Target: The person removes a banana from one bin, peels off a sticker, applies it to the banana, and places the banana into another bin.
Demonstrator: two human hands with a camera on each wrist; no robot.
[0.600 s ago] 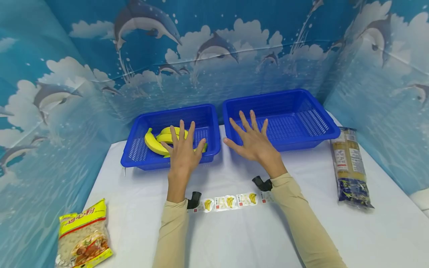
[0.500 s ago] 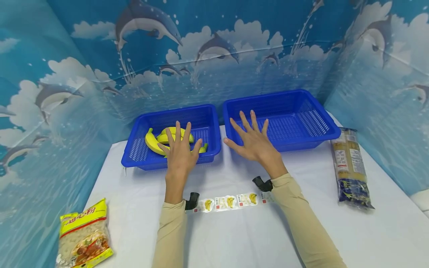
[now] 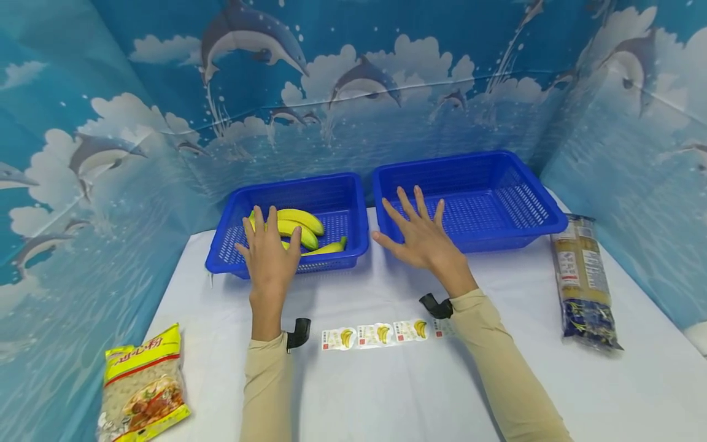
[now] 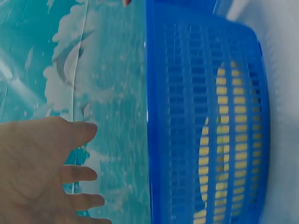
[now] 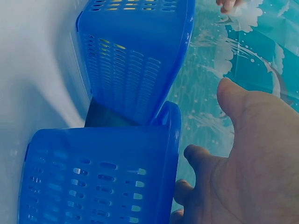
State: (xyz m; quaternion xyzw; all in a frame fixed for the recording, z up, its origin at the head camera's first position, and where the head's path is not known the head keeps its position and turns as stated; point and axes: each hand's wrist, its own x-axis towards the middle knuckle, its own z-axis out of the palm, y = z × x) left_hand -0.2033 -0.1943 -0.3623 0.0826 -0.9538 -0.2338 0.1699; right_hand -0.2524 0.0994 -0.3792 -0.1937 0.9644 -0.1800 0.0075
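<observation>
Fingers spread, my left hand hovers over the near edge of the left blue basket. Several yellow bananas lie in that basket, some partly hidden behind the hand. In the left wrist view the bananas show through the basket's slotted wall, and the hand holds nothing. My right hand, also with spread fingers, is over the near left corner of the right blue basket. Nothing is in its grasp in the right wrist view, where the palm is beside the basket rim.
A strip of banana-picture labels lies on the white tablecloth between the forearms. A yellow-topped food bag is at the front left. A long clear and blue packet lies at the right. A dolphin-print curtain surrounds the table.
My left hand has shifted left along the basket, uncovering more of the bananas. The right hand keeps its place over the right basket. The head view has turned slightly.
</observation>
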